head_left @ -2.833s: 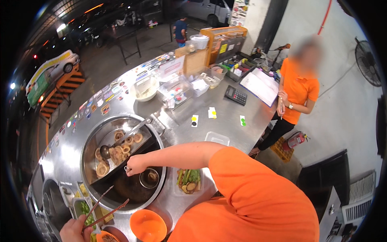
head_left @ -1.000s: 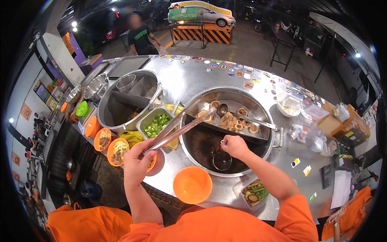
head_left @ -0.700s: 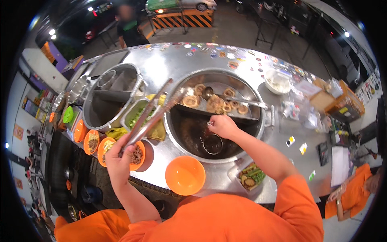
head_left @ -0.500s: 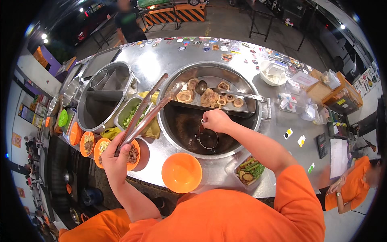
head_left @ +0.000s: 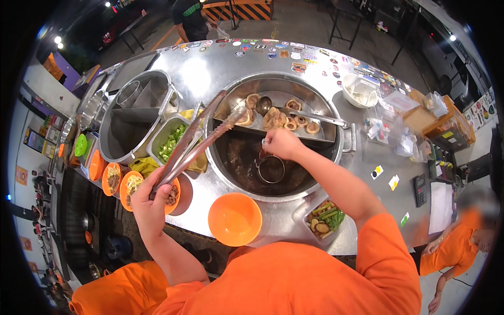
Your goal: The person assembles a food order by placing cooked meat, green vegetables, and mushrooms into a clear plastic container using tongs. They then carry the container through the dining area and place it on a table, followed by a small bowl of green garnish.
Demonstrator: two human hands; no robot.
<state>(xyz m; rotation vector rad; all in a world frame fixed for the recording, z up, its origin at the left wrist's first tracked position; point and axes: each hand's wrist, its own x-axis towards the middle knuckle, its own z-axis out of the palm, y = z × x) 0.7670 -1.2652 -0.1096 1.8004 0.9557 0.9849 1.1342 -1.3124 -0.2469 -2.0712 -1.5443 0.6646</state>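
My left hand (head_left: pixel 152 205) is closed around long metal tongs (head_left: pixel 202 144), whose tips are apart and point toward the big pot's left rim. Over the large round pot (head_left: pixel 220 184), my right hand (head_left: pixel 281 143) grips the handle of a round ladle (head_left: pixel 271 169), its bowl down at the dark broth. A metal tray across the pot's far half holds cut bone pieces (head_left: pixel 274 119) and a long-handled metal ladle (head_left: pixel 315 116). In front of the pot sits an empty orange bowl (head_left: pixel 234 219). Filled orange bowls (head_left: pixel 127 192) with meat and toppings stand near my left hand.
Left of the pot are a container of chopped greens (head_left: pixel 172 143) and a second divided pot (head_left: pixel 131 149). A clear container of vegetables (head_left: pixel 324 218) lies near my right elbow. Plastic boxes and a calculator (head_left: pixel 420 190) are at right, near a person in orange (head_left: pixel 454 247).
The ladle's bowl and my right hand have shifted slightly within the pot. The person at right has lowered an arm, and the one across the counter has moved right.
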